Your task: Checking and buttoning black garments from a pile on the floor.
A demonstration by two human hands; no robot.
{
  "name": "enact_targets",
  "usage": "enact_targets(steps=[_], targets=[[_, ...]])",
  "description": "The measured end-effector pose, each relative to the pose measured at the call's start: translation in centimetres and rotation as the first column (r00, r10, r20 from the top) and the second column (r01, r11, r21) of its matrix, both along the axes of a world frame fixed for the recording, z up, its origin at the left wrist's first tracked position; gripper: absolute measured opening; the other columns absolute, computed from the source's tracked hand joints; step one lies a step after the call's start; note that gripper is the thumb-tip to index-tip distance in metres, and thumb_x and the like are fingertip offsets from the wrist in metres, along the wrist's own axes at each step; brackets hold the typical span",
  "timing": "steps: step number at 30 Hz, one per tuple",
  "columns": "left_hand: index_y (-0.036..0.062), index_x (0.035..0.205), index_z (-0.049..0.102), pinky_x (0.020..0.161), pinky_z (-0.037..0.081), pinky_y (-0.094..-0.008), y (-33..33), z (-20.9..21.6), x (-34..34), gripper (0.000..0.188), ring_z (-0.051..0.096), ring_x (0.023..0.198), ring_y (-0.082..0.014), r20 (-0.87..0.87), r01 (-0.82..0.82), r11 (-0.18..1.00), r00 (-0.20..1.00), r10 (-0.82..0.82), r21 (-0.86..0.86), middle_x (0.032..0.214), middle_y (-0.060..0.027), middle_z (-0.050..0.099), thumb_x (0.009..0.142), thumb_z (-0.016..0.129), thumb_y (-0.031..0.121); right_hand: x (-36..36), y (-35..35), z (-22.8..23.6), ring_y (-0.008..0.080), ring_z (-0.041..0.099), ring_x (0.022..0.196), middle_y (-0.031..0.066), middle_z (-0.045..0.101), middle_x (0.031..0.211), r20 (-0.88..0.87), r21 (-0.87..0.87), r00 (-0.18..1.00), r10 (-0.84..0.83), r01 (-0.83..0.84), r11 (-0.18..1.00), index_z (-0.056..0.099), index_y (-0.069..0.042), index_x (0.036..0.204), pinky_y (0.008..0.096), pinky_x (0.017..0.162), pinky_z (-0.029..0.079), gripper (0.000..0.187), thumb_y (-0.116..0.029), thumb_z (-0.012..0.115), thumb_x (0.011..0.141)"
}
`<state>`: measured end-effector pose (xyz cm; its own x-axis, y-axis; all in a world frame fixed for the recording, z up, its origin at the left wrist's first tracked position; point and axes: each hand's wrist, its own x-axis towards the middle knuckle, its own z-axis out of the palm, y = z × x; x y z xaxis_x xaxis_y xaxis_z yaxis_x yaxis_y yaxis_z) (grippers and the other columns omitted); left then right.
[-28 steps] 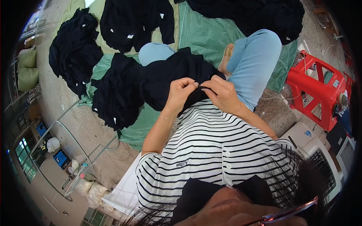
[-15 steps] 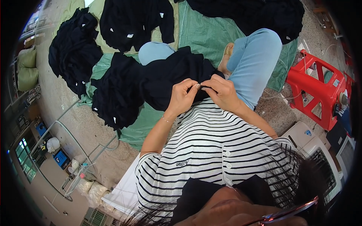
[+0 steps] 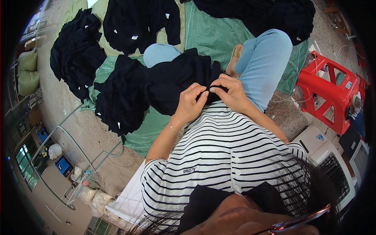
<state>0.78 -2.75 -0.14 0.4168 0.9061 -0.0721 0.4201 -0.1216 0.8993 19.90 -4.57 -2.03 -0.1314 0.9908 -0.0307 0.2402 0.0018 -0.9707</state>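
Note:
A black garment [image 3: 178, 78] lies bunched across my lap. At its near edge my left hand [image 3: 191, 102] pinches the cloth between thumb and forefinger. Close beside it, my right hand [image 3: 229, 91] pinches the same edge, with only a small gap between the two sets of fingertips. The dark fabric bulges up slightly between them. Any thread or small piece at the fingertips is too small to make out. To the left, another black garment heap [image 3: 122, 94] with small white tags touches the one on my lap.
Black garment piles [image 3: 76, 51] lie ahead and at the left on green sheeting [image 3: 215, 33]. At the right stand a red plastic stool [image 3: 329, 88] and a whitish plastic case [image 3: 323, 149]. A bent metal tube frame [image 3: 74, 137] stands at the left.
My fingers have shifted slightly along the garment's edge, and more dark cloth shows between the fingertips. The garment heaps stay where they were.

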Motion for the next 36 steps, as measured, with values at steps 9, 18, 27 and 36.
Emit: enact_targets(steps=[9, 18, 27, 36], targets=[[-0.004, 0.092, 0.059, 0.053, 0.041, -0.0314, -0.5, -0.1, 0.4, 0.011, 0.051, 0.059, -0.0217, 0.0, 0.086, 0.996, 0.996, -0.086, 0.018, 0.075, -0.0115, 0.054, 0.085, 0.066, -0.001, -0.4, -0.5, -0.3, 0.0111, 0.055, 0.071, 0.0043, 0.06, 0.075, -0.166, -0.219, 0.983, -0.079, 0.042, 0.975, 0.066, 0.002, 0.088, 0.0262, 0.065, 0.044, 0.011, -0.008, 0.069, 0.085], [-0.0014, 0.099, 0.054, 0.052, 0.047, -0.0411, -1.7, -0.7, 1.4, 0.016, 0.057, 0.064, -0.0347, -0.18, 0.077, 0.969, 0.983, -0.035, 0.235, 0.087, -0.0152, 0.051, 0.086, 0.063, 0.002, -0.9, -0.6, 0.1, 0.005, 0.051, 0.068, -0.0012, 0.063, 0.072, -0.225, -0.439, 0.958, -0.179, 0.064, 0.896, 0.067, 0.001, 0.085, 0.0241, 0.061, 0.043, 0.013, -0.012, 0.069, 0.087], [-0.0019, 0.087, 0.056, 0.048, 0.041, -0.0353, -1.0, -0.8, 0.6, 0.008, 0.05, 0.054, -0.0258, -0.078, 0.137, 0.967, 0.989, -0.123, 0.213, 0.075, -0.0119, 0.05, 0.08, 0.06, -0.006, 0.0, 0.0, 0.7, 0.0076, 0.052, 0.069, 0.0018, 0.062, 0.073, -0.164, -0.383, 0.985, -0.057, -0.011, 0.924, 0.066, 0.002, 0.085, 0.0257, 0.064, 0.044, 0.014, -0.011, 0.069, 0.087], [-0.0025, 0.074, 0.056, 0.049, 0.032, -0.0275, -1.6, -0.5, 1.2, 0.01, 0.039, 0.052, -0.0104, 0.101, -0.061, 0.998, 0.993, 0.064, -0.033, 0.063, -0.0031, 0.043, 0.083, 0.061, -0.001, -0.4, 0.3, -0.6, 0.0033, 0.045, 0.069, -0.0045, 0.056, 0.073, -0.324, -0.382, 0.946, -0.019, -0.112, 0.917, 0.063, 0.001, 0.082, 0.022, 0.062, 0.039, 0.017, -0.013, 0.068, 0.091]])
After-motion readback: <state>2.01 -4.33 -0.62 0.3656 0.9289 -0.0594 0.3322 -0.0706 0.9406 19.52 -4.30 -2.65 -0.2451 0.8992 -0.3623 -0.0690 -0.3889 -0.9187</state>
